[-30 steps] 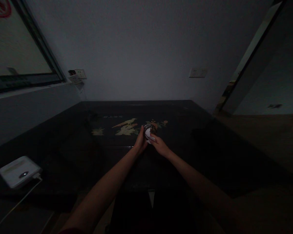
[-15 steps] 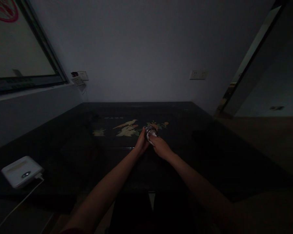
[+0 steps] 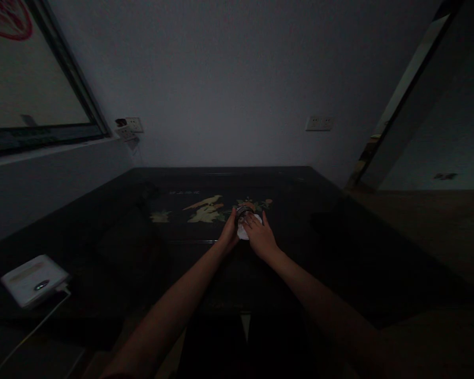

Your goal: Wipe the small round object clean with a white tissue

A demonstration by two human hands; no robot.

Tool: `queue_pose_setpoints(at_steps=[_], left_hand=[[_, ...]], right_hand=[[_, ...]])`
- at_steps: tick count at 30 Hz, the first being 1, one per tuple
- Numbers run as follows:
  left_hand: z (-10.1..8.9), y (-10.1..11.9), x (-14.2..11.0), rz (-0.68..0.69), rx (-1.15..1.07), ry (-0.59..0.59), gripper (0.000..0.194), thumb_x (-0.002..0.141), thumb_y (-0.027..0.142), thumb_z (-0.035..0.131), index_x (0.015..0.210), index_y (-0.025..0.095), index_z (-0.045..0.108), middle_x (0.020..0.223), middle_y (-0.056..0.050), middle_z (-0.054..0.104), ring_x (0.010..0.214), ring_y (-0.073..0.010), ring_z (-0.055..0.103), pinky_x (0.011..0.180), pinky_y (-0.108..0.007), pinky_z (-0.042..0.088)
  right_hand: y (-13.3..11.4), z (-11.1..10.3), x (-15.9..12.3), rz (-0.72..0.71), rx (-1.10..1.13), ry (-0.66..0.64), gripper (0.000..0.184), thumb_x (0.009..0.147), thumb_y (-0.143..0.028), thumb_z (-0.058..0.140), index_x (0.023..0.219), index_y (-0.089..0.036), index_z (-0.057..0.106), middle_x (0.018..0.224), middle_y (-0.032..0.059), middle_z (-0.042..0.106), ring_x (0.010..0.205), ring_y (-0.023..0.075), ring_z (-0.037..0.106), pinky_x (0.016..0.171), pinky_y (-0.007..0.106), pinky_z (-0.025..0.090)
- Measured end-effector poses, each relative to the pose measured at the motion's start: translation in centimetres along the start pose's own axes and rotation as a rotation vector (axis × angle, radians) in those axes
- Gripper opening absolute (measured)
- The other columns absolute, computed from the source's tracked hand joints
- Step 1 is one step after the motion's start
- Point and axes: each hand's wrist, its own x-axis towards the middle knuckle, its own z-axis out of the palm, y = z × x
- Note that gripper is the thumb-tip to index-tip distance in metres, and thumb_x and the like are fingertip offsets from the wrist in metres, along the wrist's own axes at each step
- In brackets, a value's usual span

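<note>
Head view: the left hand [image 3: 228,232] is wrapped around the left side of a shiny dark object [image 3: 244,209], holding it over the middle of the black table [image 3: 114,226]. The right hand [image 3: 263,240] lies over a white cloth [image 3: 243,233], fingers spread towards the object — whether they grip the cloth, I cannot tell. Bird-and-flower decoration [image 3: 206,210] shows just beyond; a white box [image 3: 33,280] sits well apart, far left.
</note>
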Motion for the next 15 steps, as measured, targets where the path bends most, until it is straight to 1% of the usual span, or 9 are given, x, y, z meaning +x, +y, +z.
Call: queue_pose_setpoints(at_steps=[2,5,7,9,11,13,15], left_hand=[[0.1,0.0,-0.1,0.005,0.003,-0.007,0.048,0.095,0.047,0.039,0.104,0.011,0.069,0.104,-0.012,0.071,0.100,-0.0202,0.066,0.094,-0.030,0.048],[0.3,0.1,-0.2,0.026,0.001,-0.005,0.046,0.096,0.045,0.038,0.104,0.011,0.069,0.101,-0.011,0.072,0.100,-0.0191,0.066,0.097,-0.029,0.046],[0.5,0.1,-0.3,0.029,0.002,0.000,0.046,0.096,0.045,0.038,0.103,0.011,0.069,0.099,-0.011,0.072,0.099,-0.0189,0.066,0.099,-0.030,0.045],[0.5,0.2,-0.3,0.033,-0.002,0.005,0.047,0.097,0.044,0.036,0.102,0.011,0.069,0.098,-0.010,0.072,0.098,-0.0186,0.066,0.099,-0.030,0.044],[0.5,0.2,-0.3,0.050,-0.009,-0.002,0.049,0.097,0.045,0.034,0.100,0.011,0.069,0.099,-0.011,0.072,0.099,-0.0186,0.066,0.100,-0.030,0.043],[0.3,0.1,-0.1,0.072,-0.011,-0.019,0.049,0.097,0.046,0.035,0.101,0.011,0.069,0.101,-0.011,0.072,0.102,-0.0194,0.065,0.101,-0.030,0.043],[0.0,0.1,0.0,0.083,-0.005,-0.032,0.049,0.096,0.048,0.037,0.102,0.011,0.069,0.103,-0.012,0.071,0.104,-0.0205,0.064,0.102,-0.032,0.043]], right_hand=[[-0.3,-0.2,0.0,0.026,0.024,-0.021,0.048,0.090,-0.005,0.033,0.134,-0.014,0.051,0.143,0.0174,0.047,0.139,0.0270,0.036,0.113,0.064,0.013],[-0.6,-0.5,-0.1,0.080,0.094,-0.071,0.053,0.088,-0.002,0.031,0.136,-0.016,0.048,0.143,0.0172,0.048,0.136,0.0265,0.039,0.111,0.068,0.012],[-0.7,-0.6,-0.1,0.106,0.159,-0.104,0.056,0.086,-0.001,0.031,0.137,-0.015,0.046,0.143,0.0168,0.048,0.134,0.0261,0.041,0.110,0.068,0.012],[-0.6,-0.5,-0.1,0.135,0.243,-0.125,0.057,0.083,0.000,0.035,0.137,-0.016,0.046,0.143,0.0154,0.048,0.134,0.0257,0.041,0.110,0.066,0.016],[-0.4,-0.1,-0.1,0.154,0.346,-0.121,0.055,0.082,-0.001,0.038,0.133,-0.018,0.049,0.142,0.0136,0.050,0.132,0.0252,0.043,0.110,0.061,0.024],[-0.2,0.4,0.0,0.143,0.470,-0.082,0.049,0.082,-0.002,0.040,0.125,-0.017,0.056,0.135,0.0130,0.056,0.126,0.0234,0.050,0.107,0.049,0.034],[0.1,1.0,0.2,0.107,0.606,-0.032,0.041,0.082,-0.003,0.040,0.114,-0.016,0.062,0.124,0.0128,0.064,0.115,0.0211,0.057,0.100,0.037,0.042]])
